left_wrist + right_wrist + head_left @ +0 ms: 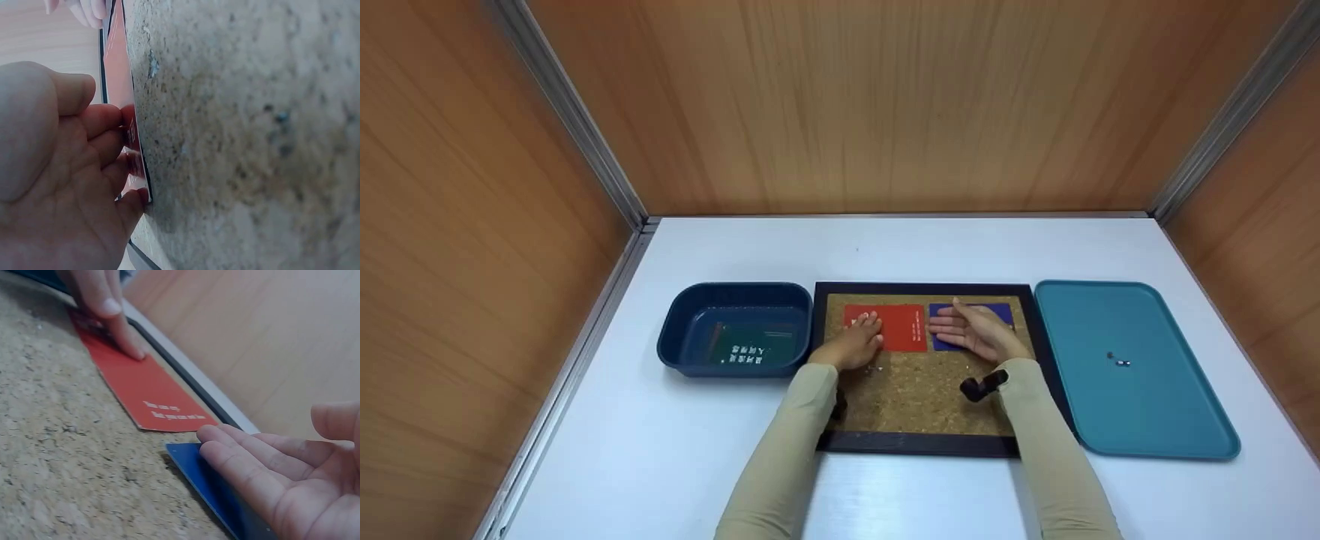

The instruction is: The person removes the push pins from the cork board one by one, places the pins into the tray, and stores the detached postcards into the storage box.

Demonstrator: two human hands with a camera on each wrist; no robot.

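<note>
A red card [911, 330] with white print lies flat on a dark-framed cork board [915, 401]. My left hand [853, 345] rests on the card's left half; in the left wrist view its fingertips [134, 198] touch the card's surface. To the right, across a narrow gap, lies a blue card [208, 486]. My right hand [979, 334] is over this card with its fingers extended and palm turned sideways, and holds nothing. In the right wrist view its fingertips are near the blue card's corner; whether they touch it I cannot tell.
Left of the board stands a dark blue basin [669, 349] with a dark green card [757, 343] bearing white characters inside. A teal tray [1132, 420] on the right holds a few tiny metallic pieces [1122, 363]. Wooden panels [885, 112] enclose the white table [915, 502].
</note>
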